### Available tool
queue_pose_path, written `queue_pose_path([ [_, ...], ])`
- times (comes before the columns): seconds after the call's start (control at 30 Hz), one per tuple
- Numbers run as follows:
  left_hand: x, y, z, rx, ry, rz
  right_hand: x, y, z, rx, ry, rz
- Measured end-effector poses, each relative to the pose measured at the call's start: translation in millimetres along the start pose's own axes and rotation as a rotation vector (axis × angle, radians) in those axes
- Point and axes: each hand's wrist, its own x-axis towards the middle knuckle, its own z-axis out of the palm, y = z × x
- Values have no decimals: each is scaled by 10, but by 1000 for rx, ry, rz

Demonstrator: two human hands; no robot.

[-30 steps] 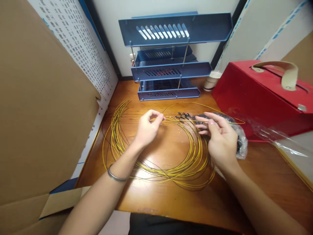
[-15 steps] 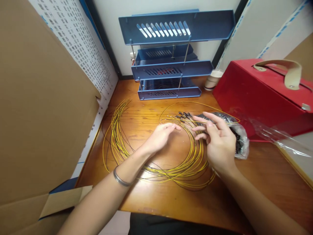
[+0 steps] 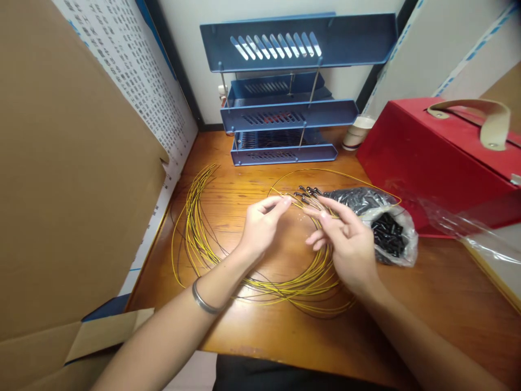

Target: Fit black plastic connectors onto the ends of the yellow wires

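Note:
My left hand (image 3: 261, 225) is closed in a pinch, thumb against index finger, at the ends of the wires; a thin yellow wire appears to run into it. Close by on the right, my right hand (image 3: 350, 239) pinches with thumb and fingertips at the same wire, its lower fingers loosely curled; the exact grip is too small to see. Under and around both hands lies a coiled bundle of yellow and dark wires (image 3: 199, 233). Several wire ends carry black tips (image 3: 308, 191), lying just beyond the hands. One yellow wire (image 3: 325, 169) arcs out above the bundle.
A clear plastic bag (image 3: 410, 250) full of small black pieces (image 3: 388, 234) lies beside my right hand. Behind it are a red box (image 3: 431, 163) and a paper cup (image 3: 357, 134). A blue file rack (image 3: 285, 114) stands at the back; a cardboard box (image 3: 73, 179) rises on the left.
My right hand has moved left toward my left hand, its fingers closing, and uncovered the bag's opening. My left hand has risen slightly, still pinched.

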Motion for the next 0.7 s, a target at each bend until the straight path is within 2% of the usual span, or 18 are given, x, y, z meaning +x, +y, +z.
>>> queue_pose_path([
  [0.1,-30,-4,8,39,-108,63,-41,14,48,-81,-46,22],
  [0.23,-49,8,18,93,-194,110,-52,10,82,-114,-13,-2],
  [0.37,-43,31,21,117,-140,122,-42,-18,73,-119,13,-22],
  [0.5,-36,47,13,121,-54,78,-41,-37,62,-115,23,-25],
  [0.7,-46,64,-3,140,-108,35,-19,-36,52,-115,38,-62],
])
